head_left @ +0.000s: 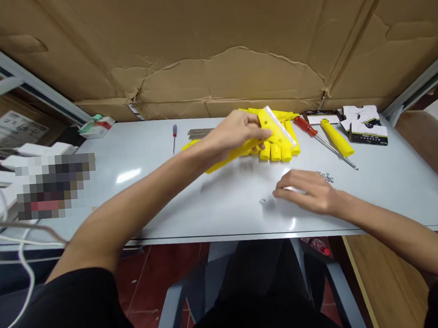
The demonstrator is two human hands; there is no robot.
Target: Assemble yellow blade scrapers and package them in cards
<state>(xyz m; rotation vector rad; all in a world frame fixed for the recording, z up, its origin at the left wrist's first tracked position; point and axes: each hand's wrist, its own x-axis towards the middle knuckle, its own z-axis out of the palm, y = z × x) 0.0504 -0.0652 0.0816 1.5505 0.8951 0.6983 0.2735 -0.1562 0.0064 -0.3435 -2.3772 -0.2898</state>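
My left hand [237, 130] is closed around a yellow scraper [274, 130], raised above the table with its wide head and pale blade edge tilted to the right. Behind it lies a pile of yellow scraper handles [275, 152], partly covered by the hand. Low over the table, my right hand [307, 192] has thumb and forefinger brought together at the tips; whether anything small is between them I cannot make out. Just left of those fingertips is a tiny metal screw [262, 201]. A small heap of screws [325, 177] lies behind the right hand.
On the white table [150, 204] lie a red-handled screwdriver [316, 134], a single yellow handle [336, 138], black-and-white cards [366, 126], a small screwdriver [174, 134] and flat metal strips [199, 133]. White cables [25, 257] hang at left. Cardboard [205, 80] stands along the back.
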